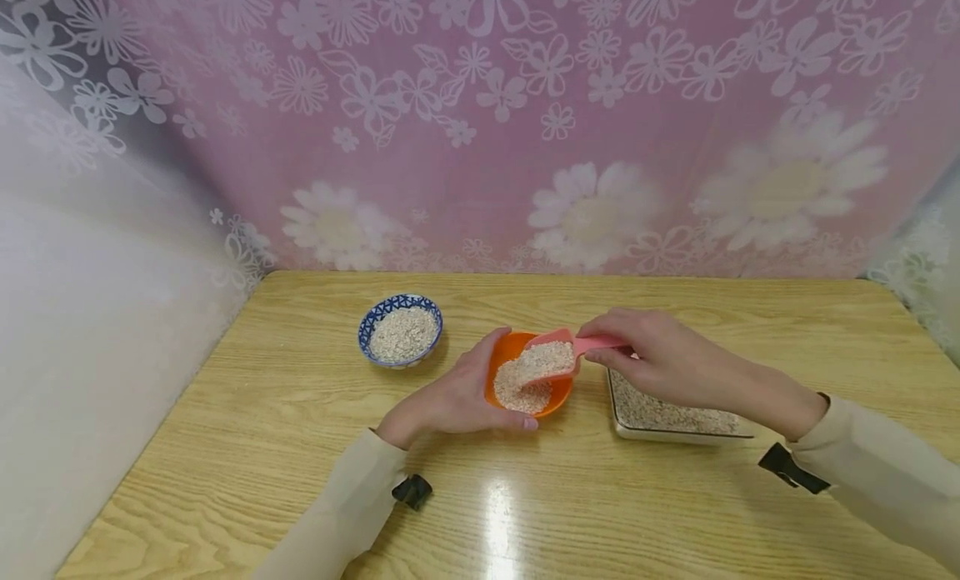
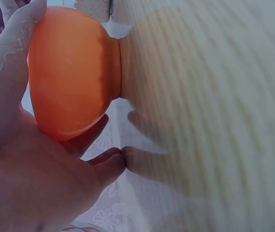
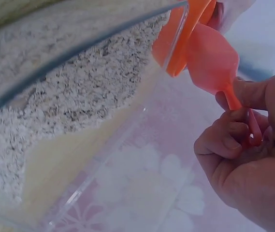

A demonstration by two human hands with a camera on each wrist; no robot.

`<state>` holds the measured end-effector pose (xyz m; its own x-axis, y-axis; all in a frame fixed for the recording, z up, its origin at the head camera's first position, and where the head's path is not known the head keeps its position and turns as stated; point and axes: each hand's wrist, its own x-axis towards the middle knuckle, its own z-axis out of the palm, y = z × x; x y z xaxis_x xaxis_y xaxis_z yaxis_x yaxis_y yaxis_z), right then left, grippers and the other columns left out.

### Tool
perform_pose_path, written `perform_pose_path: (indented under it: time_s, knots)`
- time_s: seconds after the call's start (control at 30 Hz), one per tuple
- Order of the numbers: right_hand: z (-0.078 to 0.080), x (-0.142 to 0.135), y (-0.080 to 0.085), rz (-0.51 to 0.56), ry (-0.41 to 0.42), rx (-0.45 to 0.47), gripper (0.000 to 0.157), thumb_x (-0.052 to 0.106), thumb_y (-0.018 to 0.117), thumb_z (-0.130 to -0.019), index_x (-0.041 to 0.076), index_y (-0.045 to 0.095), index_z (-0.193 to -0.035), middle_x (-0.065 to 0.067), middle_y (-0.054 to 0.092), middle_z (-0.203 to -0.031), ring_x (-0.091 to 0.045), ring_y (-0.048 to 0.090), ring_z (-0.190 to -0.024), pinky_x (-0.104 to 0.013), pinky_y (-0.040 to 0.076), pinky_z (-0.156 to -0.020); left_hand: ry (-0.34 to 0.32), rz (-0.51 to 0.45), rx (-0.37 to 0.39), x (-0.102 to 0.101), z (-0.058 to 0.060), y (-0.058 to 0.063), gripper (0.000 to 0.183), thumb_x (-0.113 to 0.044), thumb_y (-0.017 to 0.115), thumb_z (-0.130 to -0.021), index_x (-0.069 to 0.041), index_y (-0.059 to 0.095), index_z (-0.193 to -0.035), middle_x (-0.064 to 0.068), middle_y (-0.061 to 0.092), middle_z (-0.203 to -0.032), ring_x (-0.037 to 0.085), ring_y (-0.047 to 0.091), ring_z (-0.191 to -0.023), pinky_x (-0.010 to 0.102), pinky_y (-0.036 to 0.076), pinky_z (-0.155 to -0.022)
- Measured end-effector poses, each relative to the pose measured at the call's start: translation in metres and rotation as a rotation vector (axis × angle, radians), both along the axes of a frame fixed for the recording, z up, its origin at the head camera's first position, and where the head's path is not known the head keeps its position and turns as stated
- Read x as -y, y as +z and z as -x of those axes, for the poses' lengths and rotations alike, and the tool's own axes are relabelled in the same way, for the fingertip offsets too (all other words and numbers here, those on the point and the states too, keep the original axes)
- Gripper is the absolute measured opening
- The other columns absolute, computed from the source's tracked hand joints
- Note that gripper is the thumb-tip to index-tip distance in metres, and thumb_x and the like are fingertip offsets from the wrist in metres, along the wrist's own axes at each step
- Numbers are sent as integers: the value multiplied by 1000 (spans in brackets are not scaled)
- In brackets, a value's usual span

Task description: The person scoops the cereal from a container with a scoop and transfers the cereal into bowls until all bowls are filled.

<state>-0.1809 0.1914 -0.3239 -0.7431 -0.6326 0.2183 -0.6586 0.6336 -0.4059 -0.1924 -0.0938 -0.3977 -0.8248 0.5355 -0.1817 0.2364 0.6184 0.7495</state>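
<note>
On the table stands an orange bowl (image 1: 558, 398), partly filled with pale oat-like flakes (image 1: 519, 392). My left hand (image 1: 461, 394) holds it from the left side, thumb at the near rim and fingers round the far side. The left wrist view shows the bowl's foot at the tabletop. Between thumb and fingers, my right hand (image 3: 253, 159) grips the handle of a pink scoop (image 3: 212, 58). The scoop lies tilted over the bowl's right side, and flakes (image 1: 547, 359) in it run down to those in the bowl.
A blue-and-white patterned bowl (image 1: 367, 322) of flakes stands at the back left. Right of the orange bowl, under my right forearm, is a clear-walled rectangular container (image 1: 667, 436) holding more flakes. A pink floral curtain (image 1: 465, 188) hangs behind the wooden table (image 1: 300, 397).
</note>
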Motion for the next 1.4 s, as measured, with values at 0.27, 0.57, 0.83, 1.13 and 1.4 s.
perform_pose_path:
  time_s: [0.27,0.57,0.83,1.13,1.4]
  knots:
    - [-3,-2,7,-88,12,-43,16,18,67,-100,15,74,-114,10,66,-91,-1,46,-70,-21,44,-63,1,-9,6,0,0,0,124,-54,86,-75,-20,8,-165,3,27,-167,25,32,-151,52,29,-125]
    - [-7,-2,18,-150,34,-168,18,17,71,-96,13,75,-113,9,63,-87,2,44,-66,-19,43,-58,-1,-8,-4,0,-1,0,125,-53,87,-76,-20,7,-166,5,24,-169,26,29,-153,52,27,-125]
    - [-10,-1,26,-181,54,-331,19,16,77,-91,17,74,-110,9,53,-78,0,34,-59,-17,33,-52,0,-14,-7,-1,0,1,125,-52,87,-75,-19,7,-166,4,25,-168,26,29,-153,52,27,-125]
    - [-10,-5,15,-108,90,-405,28,13,82,-84,21,72,-110,12,48,-77,3,29,-60,-15,28,-50,-18,-22,-8,-1,0,3,124,-50,87,-76,-16,8,-165,5,31,-165,26,34,-150,51,29,-125]
    - [-9,-21,-1,107,-14,-153,27,6,75,-91,13,72,-118,9,68,-96,2,45,-69,-19,43,-59,-4,8,14,5,-3,5,126,-55,87,-75,-21,7,-166,1,19,-171,23,25,-156,52,26,-126]
